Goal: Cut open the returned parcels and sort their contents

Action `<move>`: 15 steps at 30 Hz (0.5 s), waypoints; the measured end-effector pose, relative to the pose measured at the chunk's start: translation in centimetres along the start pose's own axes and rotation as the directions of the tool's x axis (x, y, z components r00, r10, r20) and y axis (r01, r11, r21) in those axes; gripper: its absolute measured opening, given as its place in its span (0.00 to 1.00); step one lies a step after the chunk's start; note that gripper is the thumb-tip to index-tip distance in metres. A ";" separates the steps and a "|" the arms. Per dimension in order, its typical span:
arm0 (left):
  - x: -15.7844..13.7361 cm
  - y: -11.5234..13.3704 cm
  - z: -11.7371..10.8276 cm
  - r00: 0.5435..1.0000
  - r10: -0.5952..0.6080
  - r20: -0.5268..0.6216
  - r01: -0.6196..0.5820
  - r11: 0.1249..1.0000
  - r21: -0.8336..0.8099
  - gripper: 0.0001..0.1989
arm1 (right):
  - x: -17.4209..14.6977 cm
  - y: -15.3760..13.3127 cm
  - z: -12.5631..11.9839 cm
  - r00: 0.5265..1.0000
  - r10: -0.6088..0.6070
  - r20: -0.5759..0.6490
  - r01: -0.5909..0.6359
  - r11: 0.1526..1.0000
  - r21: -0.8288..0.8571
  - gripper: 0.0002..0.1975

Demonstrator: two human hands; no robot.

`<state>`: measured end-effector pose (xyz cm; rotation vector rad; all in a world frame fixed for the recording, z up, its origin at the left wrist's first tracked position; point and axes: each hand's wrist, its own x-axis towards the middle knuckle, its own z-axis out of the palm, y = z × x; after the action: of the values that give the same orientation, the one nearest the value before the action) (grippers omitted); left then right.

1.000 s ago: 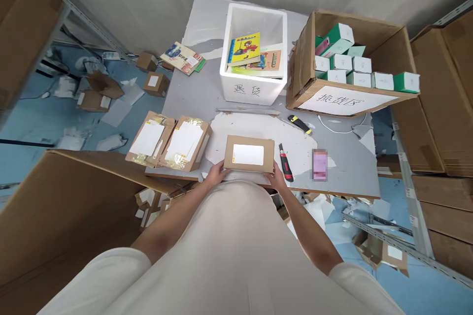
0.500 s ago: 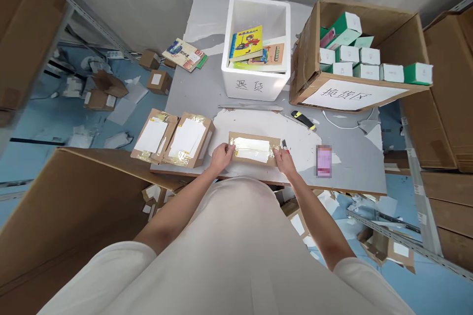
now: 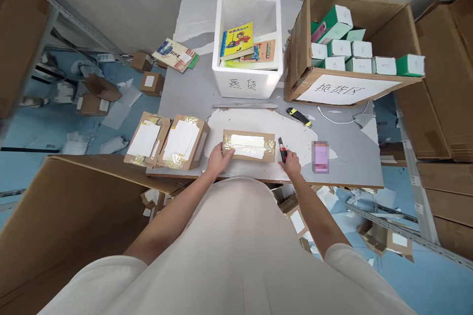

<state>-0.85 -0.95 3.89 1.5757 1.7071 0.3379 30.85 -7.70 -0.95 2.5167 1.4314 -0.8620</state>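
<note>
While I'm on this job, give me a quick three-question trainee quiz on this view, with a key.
1. Which hand is on the red-and-black cutter? A) left B) right C) neither
2. True or false: the yellow-and-black cutter lies on the table, outside the white foam box.
3. Fill in: the left hand holds one end of a taped cardboard box; farther left on the table lie ____ more taped boxes.

Key: 1. B, the right hand. 2. True. 3. Two.
</note>
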 end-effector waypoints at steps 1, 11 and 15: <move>-0.3 -0.2 0.1 1.000 0.003 -0.019 -0.003 1.000 -0.001 0.35 | 0.2 0.0 0.0 1.000 -0.010 0.014 0.010 1.000 0.004 0.32; -2.1 -2.4 1.5 0.690 0.724 0.013 -0.698 0.660 0.277 0.21 | -2.3 -5.6 -9.3 0.770 -0.592 -0.236 0.622 0.780 0.072 0.31; -0.9 -2.9 2.4 0.688 0.725 0.030 -0.702 0.654 0.282 0.21 | -4.2 -12.0 -11.0 0.563 -0.799 0.209 0.826 0.536 -0.175 0.30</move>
<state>-1.38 -3.08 0.67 2.4584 1.1292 0.5830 23.96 -0.26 12.41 1.4770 2.5357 -0.7914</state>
